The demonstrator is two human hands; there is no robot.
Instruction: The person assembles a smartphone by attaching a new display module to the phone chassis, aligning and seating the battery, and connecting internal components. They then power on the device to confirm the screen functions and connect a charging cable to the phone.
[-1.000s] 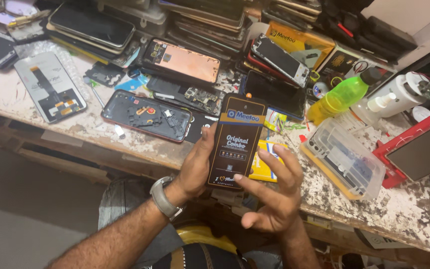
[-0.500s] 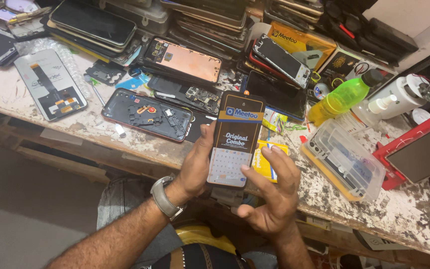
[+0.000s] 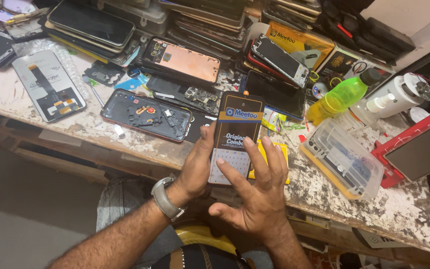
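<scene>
My left hand (image 3: 196,168) grips the left edge of a flat black retail box (image 3: 237,130) with a blue band and a pale lower panel, held upright over the bench's front edge. My right hand (image 3: 255,192) lies open against the box's lower front, fingers spread and touching it, thumb hanging free below. A grey wristwatch (image 3: 167,198) sits on my left wrist. A yellow object (image 3: 268,160) shows behind my right fingers.
An opened phone chassis (image 3: 146,115) lies just left of the box. Stacked phones and screens (image 3: 90,24) crowd the back. A green bottle (image 3: 343,95), a clear parts case (image 3: 344,158) and a red-framed panel (image 3: 419,145) stand to the right on the worn bench (image 3: 90,132).
The box has turned more upright and shifted slightly up. My right hand has slid from the box's right side onto its lower front, fingers spreading.
</scene>
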